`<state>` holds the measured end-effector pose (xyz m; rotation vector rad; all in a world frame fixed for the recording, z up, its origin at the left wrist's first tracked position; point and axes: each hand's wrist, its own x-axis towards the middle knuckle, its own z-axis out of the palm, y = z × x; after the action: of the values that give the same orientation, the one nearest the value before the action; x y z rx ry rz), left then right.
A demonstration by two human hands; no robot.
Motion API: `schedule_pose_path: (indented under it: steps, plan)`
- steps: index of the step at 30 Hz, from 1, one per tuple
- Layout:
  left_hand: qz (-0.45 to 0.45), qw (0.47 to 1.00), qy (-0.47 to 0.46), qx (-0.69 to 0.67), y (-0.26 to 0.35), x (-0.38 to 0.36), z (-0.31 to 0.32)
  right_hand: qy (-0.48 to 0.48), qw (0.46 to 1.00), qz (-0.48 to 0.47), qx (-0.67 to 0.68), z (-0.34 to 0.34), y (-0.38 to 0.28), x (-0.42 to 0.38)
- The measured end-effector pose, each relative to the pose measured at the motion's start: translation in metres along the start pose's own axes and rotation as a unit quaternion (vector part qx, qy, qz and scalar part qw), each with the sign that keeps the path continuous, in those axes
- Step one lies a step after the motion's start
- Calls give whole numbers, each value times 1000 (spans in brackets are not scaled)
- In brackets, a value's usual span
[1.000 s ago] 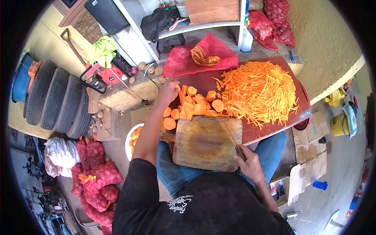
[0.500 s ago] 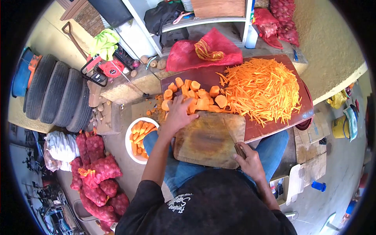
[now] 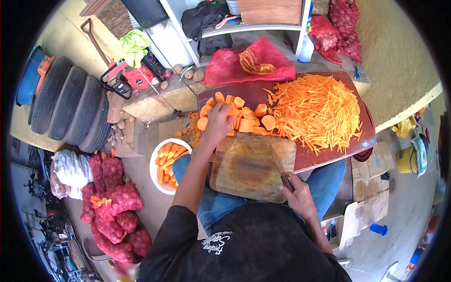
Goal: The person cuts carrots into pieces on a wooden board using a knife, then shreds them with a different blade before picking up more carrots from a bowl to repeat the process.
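Only partly legible, white script on the black shirt (image 3: 217, 242) reads unclear. Left hand (image 3: 219, 123), fingers curled, rests on carrot chunks (image 3: 244, 120) at frame centre; right hand (image 3: 297, 195) grips the knife (image 3: 279, 167) over the cutting board (image 3: 249, 167).

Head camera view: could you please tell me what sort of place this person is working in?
Probably an informal outdoor yard or storage area used for bulk food preparation. Stacked tyres stand beside red mesh sacks of produce, and a large board holds a heap of carrot strips.
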<state>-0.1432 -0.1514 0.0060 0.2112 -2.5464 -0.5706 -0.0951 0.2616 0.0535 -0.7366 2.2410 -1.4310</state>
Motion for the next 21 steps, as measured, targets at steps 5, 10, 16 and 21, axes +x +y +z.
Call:
schedule_pose_path:
  steps: [5, 10, 16, 21]
  plan:
    - [-27, 998, 22, -48, -18, 14, 1, 6, 1000, -7, -2, 0, -2, 0]
    - [-43, 989, 84, -112, -20, 12, -21, -15, 999, 23, -20, -5, -12, 1]
    - [-209, 919, 197, -270, -80, -36, -47, -43, 994, 37, -96, 0, -21, 3]
    - [-389, 860, 193, -269, -153, -111, -77, -89, 990, 44, -105, 16, -39, 14]
